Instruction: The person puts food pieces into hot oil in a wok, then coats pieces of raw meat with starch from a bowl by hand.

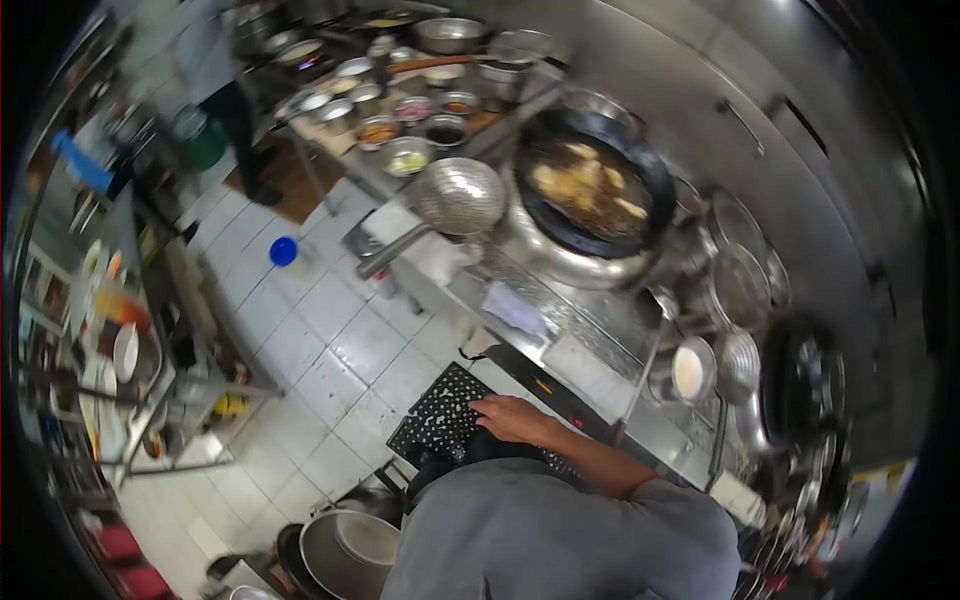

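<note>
My right hand (512,418) is held low in front of my body, over a black perforated floor mat (450,400). Its fingers reach out loosely to the left, and I see nothing in them. My left hand is out of view. Beyond the right hand runs a steel cooking counter (590,385). A large black wok (535,205) sits there, with golden pieces of food (580,180) in dark oil. Left of the wok, a perforated strainer (460,195) rests with its handle toward me. A long-handled ladle (662,303) lies to the right.
Several small bowls of ingredients (410,155) crowd a side table. Strainers (740,285), a cup of pale liquid (690,372) and another dark wok (800,375) stand right. Pots (345,545) are low left. Another person (215,70) stands at far left; a blue-lidded container (284,252) is on the floor.
</note>
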Motion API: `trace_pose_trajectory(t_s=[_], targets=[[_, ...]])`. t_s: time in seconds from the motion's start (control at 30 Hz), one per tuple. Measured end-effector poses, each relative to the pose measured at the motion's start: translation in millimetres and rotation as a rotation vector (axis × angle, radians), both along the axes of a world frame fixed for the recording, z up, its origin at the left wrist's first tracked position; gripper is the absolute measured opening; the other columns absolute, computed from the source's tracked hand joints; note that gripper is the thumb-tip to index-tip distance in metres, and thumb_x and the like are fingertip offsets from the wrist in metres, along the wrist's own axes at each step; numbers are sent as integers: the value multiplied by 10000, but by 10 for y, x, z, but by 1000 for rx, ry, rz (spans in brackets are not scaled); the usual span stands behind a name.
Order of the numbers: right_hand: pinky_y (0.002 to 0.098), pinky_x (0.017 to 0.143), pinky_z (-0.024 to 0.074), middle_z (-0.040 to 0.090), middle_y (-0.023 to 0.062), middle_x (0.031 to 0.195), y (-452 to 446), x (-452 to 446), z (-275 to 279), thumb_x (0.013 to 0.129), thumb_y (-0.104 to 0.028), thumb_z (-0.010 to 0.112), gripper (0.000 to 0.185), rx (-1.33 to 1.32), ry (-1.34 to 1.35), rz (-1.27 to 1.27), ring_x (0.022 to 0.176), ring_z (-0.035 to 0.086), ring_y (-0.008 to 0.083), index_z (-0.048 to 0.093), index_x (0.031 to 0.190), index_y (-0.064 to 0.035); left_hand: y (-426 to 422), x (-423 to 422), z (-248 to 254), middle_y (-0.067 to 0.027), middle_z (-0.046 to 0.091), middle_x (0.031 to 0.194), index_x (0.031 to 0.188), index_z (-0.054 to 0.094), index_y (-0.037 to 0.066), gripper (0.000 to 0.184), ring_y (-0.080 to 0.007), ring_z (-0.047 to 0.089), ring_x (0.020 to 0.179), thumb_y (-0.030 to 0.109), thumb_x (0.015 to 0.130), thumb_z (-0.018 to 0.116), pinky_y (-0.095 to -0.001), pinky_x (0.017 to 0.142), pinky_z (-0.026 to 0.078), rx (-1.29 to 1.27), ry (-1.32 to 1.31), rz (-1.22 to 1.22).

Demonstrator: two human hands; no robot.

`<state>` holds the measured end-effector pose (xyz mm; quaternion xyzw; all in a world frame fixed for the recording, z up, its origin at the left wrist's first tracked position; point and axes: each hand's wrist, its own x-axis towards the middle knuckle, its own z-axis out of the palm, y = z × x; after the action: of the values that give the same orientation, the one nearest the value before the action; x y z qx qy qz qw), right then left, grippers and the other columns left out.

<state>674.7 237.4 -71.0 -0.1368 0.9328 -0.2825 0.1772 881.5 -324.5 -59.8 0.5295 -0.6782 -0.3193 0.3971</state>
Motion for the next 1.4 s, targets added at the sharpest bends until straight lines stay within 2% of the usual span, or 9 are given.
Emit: trace_pose_trajectory(t_s=[0.27, 0.53, 0.67, 0.7, 0.73, 0.83, 1.07, 1.17, 1.4], targets=[[446, 856, 542, 655, 191, 1083, 627, 206, -104, 955, -217, 574, 343, -142, 197, -294, 977, 649, 378, 606, 1252, -48, 1520, -2020, 56, -23, 522, 684, 955, 496, 42, 187, -81, 441, 496, 178, 858, 581, -244, 414, 383, 587, -28, -848], [458, 826, 539, 661, 217, 981, 1642, 787, 261, 918, -116, 608, 282, -211, 315, -827, 905, 651, 401, 650, 1173, -5, 4516, -3386, 624, -36, 510, 655, 795, 451, 58, 192, -128, 531, 484, 25, 868, 626, -277, 405, 463, 739, -243, -1745], [448, 805, 535, 667, 245, 960, 2036, 973, 405, 908, -56, 599, 251, -174, 437, -1082, 861, 653, 425, 655, 1136, 36, 5788, -3690, 162, -75, 569, 653, 878, 528, -10, 84, -133, 535, 463, 35, 882, 599, -283, 398, 446, 531, -272, -2152], [439, 808, 535, 671, 242, 963, 2102, 936, 423, 904, -45, 601, 245, -163, 461, -1114, 867, 657, 417, 660, 1126, 38, 6021, -3854, -293, -131, 586, 662, 863, 527, -14, 101, -209, 591, 508, 45, 846, 607, -359, 452, 474, 88, -196, -2301], [430, 811, 535, 675, 240, 966, 2174, 885, 441, 899, -34, 602, 239, -149, 487, -1147, 874, 661, 409, 666, 1117, 41, 6361, -3744, 107, -188, 595, 695, 852, 524, -28, 134, -301, 639, 604, 67, 816, 611, -442, 550, 485, 425, -531, -2225], [405, 818, 538, 685, 246, 995, 2393, 661, 475, 872, -3, 606, 230, -137, 526, -1238, 898, 671, 412, 683, 1082, 49, 6862, -3958, -926, -222, 626, 701, 883, 533, -37, 131, -356, 671, 623, 73, 831, 581, -458, 575, 519, 58, -424, -2336], [445, 950, 495, 557, 253, 1255, 2484, -180, -203, 761, -114, 742, 535, 210, 319, -991, 1119, 555, 417, 625, 1283, -103, 7286, -3998, -675, -275, 641, 767, 931, 534, -41, 178, -436, 679, 745, 82, 815, 590, -489, 657, 539, 347, -655, -2433], [485, 948, 488, 462, 259, 1333, 2366, -437, -212, 692, -162, 796, 649, 350, 227, -997, 1103, 522, 433, 614, 1315, -177, 7394, -4071, -1126, -173, 604, 660, 885, 508, -24, 48, -265, 646, 467, -9, 840, 505, -395, 398, 513, 131, -360, -2581], [475, 835, 499, 569, 187, 1109, 2363, -582, -490, 674, -105, 778, 440, 327, 217, -1062, 1047, 557, 395, 676, 1100, -146, 7234, -4139, -754, -170, 624, 683, 878, 503, -27, 65, -253, 667, 501, 13, 859, 551, -380, 408, 524, 593, -658, -2469]])
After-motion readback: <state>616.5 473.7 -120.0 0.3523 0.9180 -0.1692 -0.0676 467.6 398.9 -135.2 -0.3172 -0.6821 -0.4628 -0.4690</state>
